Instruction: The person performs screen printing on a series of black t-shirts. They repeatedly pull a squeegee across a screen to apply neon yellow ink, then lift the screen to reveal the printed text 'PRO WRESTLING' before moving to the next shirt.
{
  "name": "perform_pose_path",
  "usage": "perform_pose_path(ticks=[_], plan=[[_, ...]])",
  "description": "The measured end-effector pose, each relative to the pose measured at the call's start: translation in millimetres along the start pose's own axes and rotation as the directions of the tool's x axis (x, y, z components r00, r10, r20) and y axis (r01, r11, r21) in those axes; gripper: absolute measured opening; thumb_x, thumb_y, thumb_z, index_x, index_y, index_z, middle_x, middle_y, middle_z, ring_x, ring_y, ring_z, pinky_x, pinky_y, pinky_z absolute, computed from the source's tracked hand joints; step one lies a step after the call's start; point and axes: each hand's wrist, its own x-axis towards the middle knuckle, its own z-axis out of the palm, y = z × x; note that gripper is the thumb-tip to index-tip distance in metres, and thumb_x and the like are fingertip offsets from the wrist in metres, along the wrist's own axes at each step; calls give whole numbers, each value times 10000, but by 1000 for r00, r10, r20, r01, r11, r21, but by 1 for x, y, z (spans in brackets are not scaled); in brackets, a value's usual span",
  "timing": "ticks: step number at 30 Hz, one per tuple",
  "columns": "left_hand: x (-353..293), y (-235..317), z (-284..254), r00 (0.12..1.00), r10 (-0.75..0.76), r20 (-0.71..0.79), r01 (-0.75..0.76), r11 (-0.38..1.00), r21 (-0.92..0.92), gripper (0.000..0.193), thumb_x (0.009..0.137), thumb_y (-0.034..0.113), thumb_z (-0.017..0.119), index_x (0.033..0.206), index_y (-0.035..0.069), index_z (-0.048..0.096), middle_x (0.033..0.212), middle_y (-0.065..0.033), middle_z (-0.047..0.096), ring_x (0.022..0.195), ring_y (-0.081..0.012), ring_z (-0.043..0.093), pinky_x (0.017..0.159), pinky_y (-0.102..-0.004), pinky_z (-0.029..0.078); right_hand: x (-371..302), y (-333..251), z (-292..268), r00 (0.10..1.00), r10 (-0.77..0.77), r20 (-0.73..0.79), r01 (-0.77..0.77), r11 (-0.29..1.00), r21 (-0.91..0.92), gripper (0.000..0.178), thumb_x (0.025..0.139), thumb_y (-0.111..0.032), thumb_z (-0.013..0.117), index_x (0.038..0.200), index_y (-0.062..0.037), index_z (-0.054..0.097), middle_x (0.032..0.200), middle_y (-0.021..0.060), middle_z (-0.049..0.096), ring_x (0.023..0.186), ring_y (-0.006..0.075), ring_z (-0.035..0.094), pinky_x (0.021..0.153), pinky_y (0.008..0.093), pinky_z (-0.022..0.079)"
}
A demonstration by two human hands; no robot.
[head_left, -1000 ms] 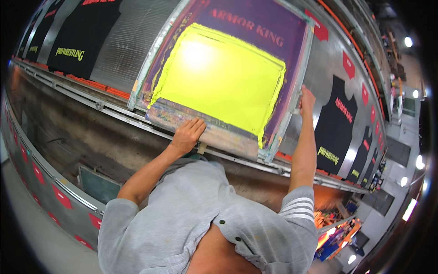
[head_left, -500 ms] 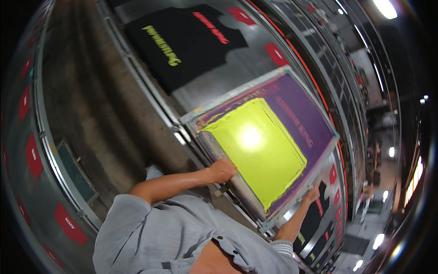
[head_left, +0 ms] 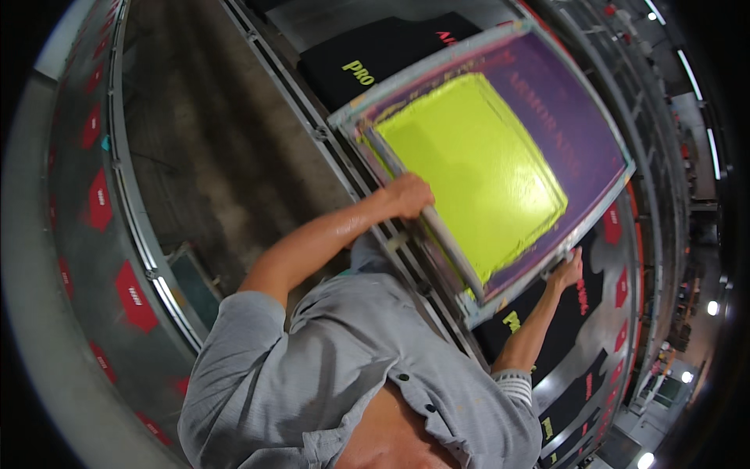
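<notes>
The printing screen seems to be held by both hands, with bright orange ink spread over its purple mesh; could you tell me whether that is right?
Not quite: the ink is bright yellow-green, not orange. In the head view the printing screen is held by both hands, the left hand on its near edge and the right hand at its far corner, with the ink spread over its purple mesh.

Head view, steeply downward (close)

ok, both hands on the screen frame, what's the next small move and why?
Probably lower the frame flat onto the black shirt beneath. The left hand grips its near edge and the right hand its side, and it looks tilted above the shirts rather than seated.
</notes>
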Motion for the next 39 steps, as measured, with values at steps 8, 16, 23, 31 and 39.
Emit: perform_pose_path(ticks=[8,16,23,31,39], plan=[[-13,-185,-88,964,-62,258,38,995,94,301,620,99,762,915,136,719,884,-125,705,886,-344,692,741,-466,551,-61,65,198,993,108,-41,-105,992,65,259,902,-285,740,853,-41,668,615,-54,473,504,61,417,459,240,299],[-2,-179,-89,984,27,174,-40,997,71,168,644,56,723,811,64,709,838,-135,701,844,-358,689,733,-465,549,-58,79,190,982,183,-52,-184,983,-15,265,907,-294,733,911,-33,685,675,-27,551,529,60,435,463,241,309],[13,-182,-87,960,0,281,-10,999,36,47,631,95,693,664,70,714,717,-139,698,755,-322,707,658,-440,547,-52,88,194,995,86,-53,-99,923,-373,397,914,-364,712,998,24,709,831,58,661,707,146,576,635,301,444],[-15,-180,-84,996,91,8,-91,996,2,242,699,42,634,930,75,699,990,-128,710,939,-277,687,783,-407,531,-70,81,213,999,-50,-13,24,662,-749,528,972,-408,570,1214,56,642,1121,239,697,1049,386,657,950,443,484],[87,-199,-107,951,2,308,-3,1000,5,63,673,55,629,687,55,690,705,-186,678,708,-391,693,628,-508,538,-175,-41,251,477,265,838,543,661,-518,541,805,-398,790,1233,-82,691,1209,152,684,1169,330,619,1038,430,455]])
